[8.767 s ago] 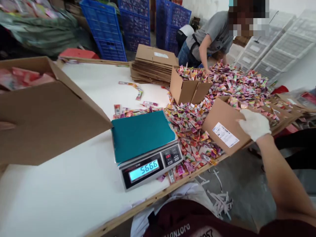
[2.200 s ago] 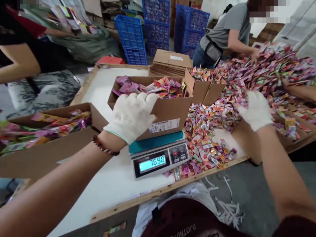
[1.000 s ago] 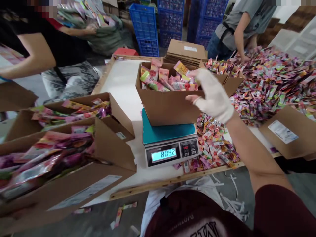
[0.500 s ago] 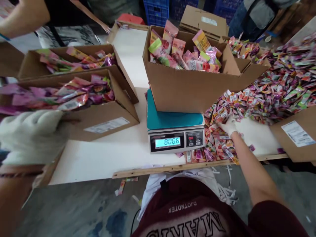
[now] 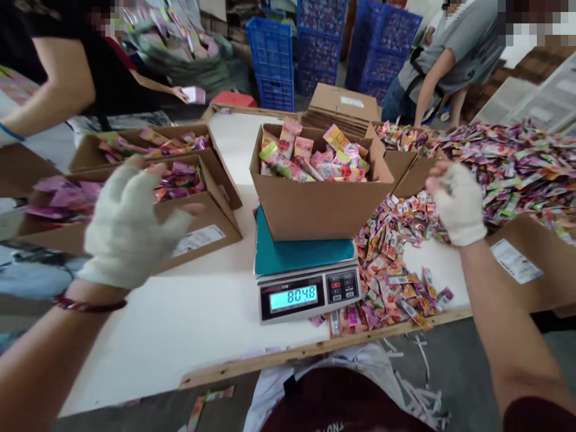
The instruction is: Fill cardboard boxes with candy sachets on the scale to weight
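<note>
My left hand [image 5: 130, 222], in a white fingerless glove, is raised with fingers spread in front of the left cardboard box [image 5: 211, 210] of candy sachets. My right hand [image 5: 459, 201], gloved alike, hovers over the sachet pile [image 5: 391, 234] right of the scale. Its fingers are loosely bent and apart, and I see nothing held in them. Between my hands a cardboard box [image 5: 315, 210] filled with colourful sachets stands on the teal plate of a digital scale [image 5: 310, 294], whose display looks like 8048. Neither hand touches this box.
Another filled box [image 5: 85, 157] stands behind the left one. A large sachet heap [image 5: 531, 162] covers the right back, with a labelled box [image 5: 522, 258] before it. Flattened cartons [image 5: 342, 108] and blue crates [image 5: 270, 66] are behind. Other people work at both sides.
My left hand has left the edge of the left box and moved right. My right hand has risen from the sachet pile. The display went from 8066 to about 8048; the view tilted up.
</note>
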A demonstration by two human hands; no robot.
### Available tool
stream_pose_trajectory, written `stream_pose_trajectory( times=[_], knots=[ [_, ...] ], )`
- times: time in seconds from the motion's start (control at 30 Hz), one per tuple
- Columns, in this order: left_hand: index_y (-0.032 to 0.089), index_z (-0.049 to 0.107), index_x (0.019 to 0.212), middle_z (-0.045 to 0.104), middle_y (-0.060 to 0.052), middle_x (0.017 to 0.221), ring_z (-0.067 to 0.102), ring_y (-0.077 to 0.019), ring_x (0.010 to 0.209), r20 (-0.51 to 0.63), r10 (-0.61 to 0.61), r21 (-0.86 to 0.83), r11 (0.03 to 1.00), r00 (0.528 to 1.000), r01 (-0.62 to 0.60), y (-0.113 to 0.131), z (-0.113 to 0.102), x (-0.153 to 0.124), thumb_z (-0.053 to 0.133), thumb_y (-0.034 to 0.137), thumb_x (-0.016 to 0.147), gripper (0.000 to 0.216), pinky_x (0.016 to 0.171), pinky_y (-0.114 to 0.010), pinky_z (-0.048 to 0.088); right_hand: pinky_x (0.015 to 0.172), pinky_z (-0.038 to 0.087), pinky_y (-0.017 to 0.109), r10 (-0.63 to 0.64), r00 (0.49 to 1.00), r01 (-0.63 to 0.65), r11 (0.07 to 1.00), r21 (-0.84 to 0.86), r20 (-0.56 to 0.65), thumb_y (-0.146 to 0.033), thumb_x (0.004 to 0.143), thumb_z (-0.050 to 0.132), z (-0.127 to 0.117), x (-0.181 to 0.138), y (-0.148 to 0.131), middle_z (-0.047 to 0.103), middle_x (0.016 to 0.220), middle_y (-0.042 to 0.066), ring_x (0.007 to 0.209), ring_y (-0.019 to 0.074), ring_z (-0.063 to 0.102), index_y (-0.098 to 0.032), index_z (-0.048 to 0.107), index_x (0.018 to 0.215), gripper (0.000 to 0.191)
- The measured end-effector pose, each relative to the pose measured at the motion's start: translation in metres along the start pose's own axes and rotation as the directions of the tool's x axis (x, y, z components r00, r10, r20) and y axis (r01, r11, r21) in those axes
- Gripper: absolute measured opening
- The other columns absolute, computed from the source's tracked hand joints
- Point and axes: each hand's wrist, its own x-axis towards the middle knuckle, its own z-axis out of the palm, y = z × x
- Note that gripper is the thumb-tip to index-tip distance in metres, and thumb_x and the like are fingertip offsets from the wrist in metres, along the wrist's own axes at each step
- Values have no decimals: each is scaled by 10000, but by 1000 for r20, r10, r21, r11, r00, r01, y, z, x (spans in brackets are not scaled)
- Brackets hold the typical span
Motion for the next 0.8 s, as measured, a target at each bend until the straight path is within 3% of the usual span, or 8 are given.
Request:
stream_pose_trajectory(
  times=[0.07,0.13,0.23,0.3,0.37,0.47,0.63,0.8],
  knots=[
    [142,476,1499,411,-195,1643,390,-350,1539,-111,194,-63,977,975,-202,33,-4,15,648,469,946,665,1249,-537,382,980,575,429,-100,994,103,991,83,-40,-395,979,557,-9,46,-46,710,1197,94,1072,222,687,-230,609,1331,392],
    [145,481,1482,423,-208,1633,383,-317,1550,-173,319,-107,934,932,-340,63,-10,27,658,425,961,617,1266,-511,369,965,564,410,-205,969,193,976,98,134,-384,934,633,2,83,-91,736,1110,79,1007,215,686,-198,669,1265,381],
    [153,519,1429,439,-226,1617,406,-297,1541,-177,368,-168,903,913,-396,92,-16,27,658,403,974,537,1257,-482,394,909,562,414,-149,785,261,960,-103,601,-346,779,819,42,113,-135,751,1102,85,945,242,689,-182,708,1260,520],
    [169,544,1399,440,-217,1621,433,-297,1526,-148,351,-188,908,925,-375,98,-18,17,651,386,981,483,1244,-487,416,871,553,400,-92,698,327,923,-203,710,-293,772,816,66,118,-143,756,1047,77,899,231,684,-179,760,1142,391],
    [164,571,1360,451,-219,1614,456,-308,1511,-102,340,-198,914,935,-354,93,-19,2,640,355,986,425,1227,-500,440,844,537,366,-160,736,360,915,-180,658,-268,836,743,77,118,-139,747,919,45,836,189,660,-178,782,986,179],
    [172,613,1291,495,-213,1582,503,-329,1473,-42,306,-204,929,951,-308,77,-20,-21,638,319,978,347,1198,-518,476,820,524,349,-254,845,341,934,-108,470,-259,890,675,67,117,-129,725,828,28,790,170,631,-171,770,931,136],
    [218,653,1215,625,-147,1449,617,-327,1356,30,129,-220,968,991,-119,49,-23,-50,615,332,974,269,1081,-481,570,872,546,359,-240,967,247,965,-82,92,-285,920,630,3,110,-112,766,997,30,893,188,659,-239,749,1001,151],
    [173,666,1208,633,-159,1443,603,-307,1371,30,47,-216,976,998,-40,24,-30,-70,579,382,995,311,1149,-487,511,823,539,404,-67,987,16,947,-320,-148,-397,935,636,-70,78,-57,764,974,111,883,236,692,-177,775,1069,292]
  ],
)
